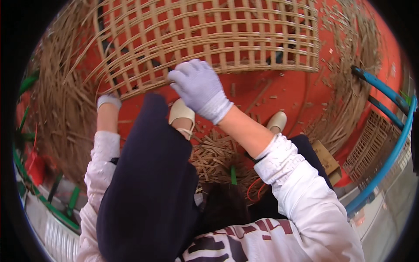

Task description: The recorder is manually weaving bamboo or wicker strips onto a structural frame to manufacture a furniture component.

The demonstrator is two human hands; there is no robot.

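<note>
Item: open-weave bamboo lattice panel [209, 35], lying partly raised over the red floor [270, 87] ahead of the person's knees, loose strip offcuts [214, 153] heaped around. Likely light, springy and stiff along each slat, with splintery edges; best taken at the bound near rim, not mid-weave. Hands: gloved right hand [200, 87] curled, fingers pinching the lattice's near edge; gloved left hand [108, 101] at its lower-left corner, grip hidden, cannot tell.

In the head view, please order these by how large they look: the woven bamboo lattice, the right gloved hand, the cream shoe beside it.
1. Woven bamboo lattice, by far the largest.
2. Right gloved hand.
3. Cream shoe, partly hidden by the dark trouser leg, so its rank below the hand is unsure.
</note>
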